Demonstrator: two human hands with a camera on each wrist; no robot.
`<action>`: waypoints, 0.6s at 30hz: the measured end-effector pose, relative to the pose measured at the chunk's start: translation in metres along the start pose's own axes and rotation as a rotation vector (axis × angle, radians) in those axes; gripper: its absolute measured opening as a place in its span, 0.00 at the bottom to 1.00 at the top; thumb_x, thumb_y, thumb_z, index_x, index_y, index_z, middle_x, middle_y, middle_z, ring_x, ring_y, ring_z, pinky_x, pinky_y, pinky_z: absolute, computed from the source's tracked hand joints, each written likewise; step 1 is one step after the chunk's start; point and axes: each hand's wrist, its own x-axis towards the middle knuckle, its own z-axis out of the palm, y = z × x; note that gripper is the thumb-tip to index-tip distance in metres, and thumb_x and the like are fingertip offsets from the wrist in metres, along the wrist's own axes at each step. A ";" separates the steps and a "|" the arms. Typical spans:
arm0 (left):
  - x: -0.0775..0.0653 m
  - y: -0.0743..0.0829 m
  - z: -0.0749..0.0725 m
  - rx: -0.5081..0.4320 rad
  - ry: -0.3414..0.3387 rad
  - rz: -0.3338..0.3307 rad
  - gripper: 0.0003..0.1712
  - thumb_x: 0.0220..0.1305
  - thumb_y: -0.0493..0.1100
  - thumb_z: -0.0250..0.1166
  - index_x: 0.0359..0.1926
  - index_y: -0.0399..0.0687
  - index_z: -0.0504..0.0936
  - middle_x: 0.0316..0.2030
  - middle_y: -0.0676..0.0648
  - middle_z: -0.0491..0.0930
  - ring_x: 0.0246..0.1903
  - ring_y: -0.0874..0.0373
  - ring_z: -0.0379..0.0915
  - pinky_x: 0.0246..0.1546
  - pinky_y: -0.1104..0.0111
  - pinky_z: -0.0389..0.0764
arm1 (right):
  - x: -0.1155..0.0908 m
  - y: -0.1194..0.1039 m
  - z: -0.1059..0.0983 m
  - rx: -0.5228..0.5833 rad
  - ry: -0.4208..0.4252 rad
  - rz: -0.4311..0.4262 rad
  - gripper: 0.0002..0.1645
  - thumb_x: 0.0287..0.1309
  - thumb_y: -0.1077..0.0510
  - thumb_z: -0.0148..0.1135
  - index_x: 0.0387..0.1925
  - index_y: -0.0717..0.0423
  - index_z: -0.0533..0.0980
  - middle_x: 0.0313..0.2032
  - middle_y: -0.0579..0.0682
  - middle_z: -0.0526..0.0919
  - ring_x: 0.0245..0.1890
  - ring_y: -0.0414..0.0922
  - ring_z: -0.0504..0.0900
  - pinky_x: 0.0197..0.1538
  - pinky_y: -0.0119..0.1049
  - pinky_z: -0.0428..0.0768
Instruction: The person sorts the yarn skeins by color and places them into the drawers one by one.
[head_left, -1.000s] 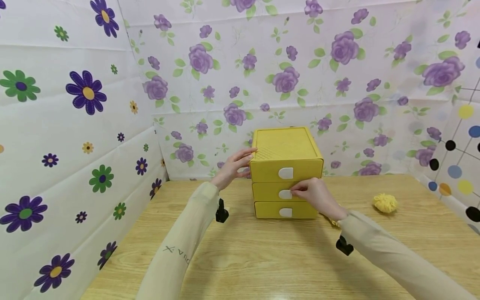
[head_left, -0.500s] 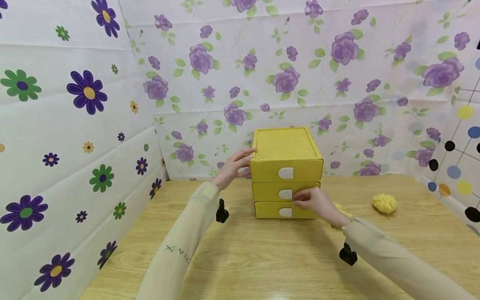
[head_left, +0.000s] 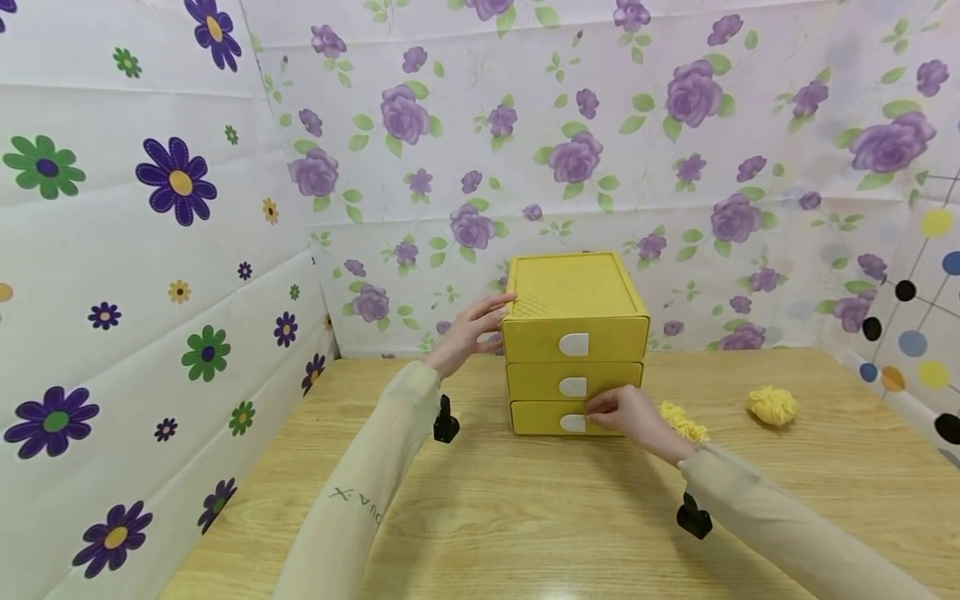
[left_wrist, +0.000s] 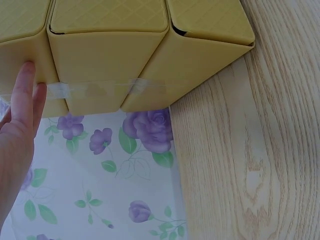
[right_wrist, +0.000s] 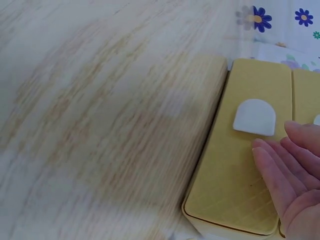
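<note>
A yellow box of three stacked drawers [head_left: 573, 287] stands on the wooden table, each front bearing a white rounded tab. All three drawers appear pushed in. My left hand [head_left: 468, 333] steadies its left side with extended fingers; in the left wrist view, fingertips [left_wrist: 28, 67] touch the yellow side wall. At the bottom drawer [head_left: 543, 418], my right hand [head_left: 628, 414] has its fingertips beside the white tab [head_left: 573, 423]. The right wrist view shows that tab with a gap to the loosely bent fingers and thumb, which hold nothing.
A fluffy yellow bundle [head_left: 772, 406] lies on the table [head_left: 480, 517] to the right. Another yellow stringy bundle [head_left: 681, 422] lies just behind my right wrist. Flower-printed sheeting [head_left: 420, 167] rises behind the box and along the left side.
My right hand has slid down from the middle drawer's tab to the bottom one, exposing more of the nearer yellow bundle. My left hand stays against the box.
</note>
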 end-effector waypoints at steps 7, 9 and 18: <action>0.001 0.000 0.000 0.008 0.004 -0.002 0.21 0.68 0.48 0.51 0.62 0.57 0.68 0.59 0.53 0.62 0.50 0.49 0.65 0.46 0.59 0.71 | 0.000 0.003 0.005 -0.013 -0.013 0.001 0.06 0.51 0.66 0.64 0.32 0.65 0.82 0.28 0.51 0.82 0.28 0.43 0.79 0.30 0.34 0.76; 0.001 -0.001 0.000 0.012 0.002 -0.003 0.21 0.69 0.47 0.50 0.62 0.56 0.68 0.60 0.53 0.62 0.50 0.48 0.65 0.47 0.58 0.71 | 0.000 0.003 0.006 -0.002 -0.019 0.004 0.06 0.51 0.66 0.64 0.32 0.66 0.82 0.28 0.52 0.82 0.29 0.44 0.80 0.29 0.35 0.76; -0.003 0.005 0.001 -0.001 -0.022 -0.007 0.25 0.68 0.49 0.51 0.64 0.52 0.64 0.61 0.51 0.59 0.52 0.47 0.62 0.49 0.56 0.69 | 0.000 0.004 0.009 -0.036 -0.017 -0.016 0.04 0.51 0.67 0.64 0.31 0.63 0.83 0.27 0.50 0.82 0.25 0.42 0.77 0.27 0.33 0.74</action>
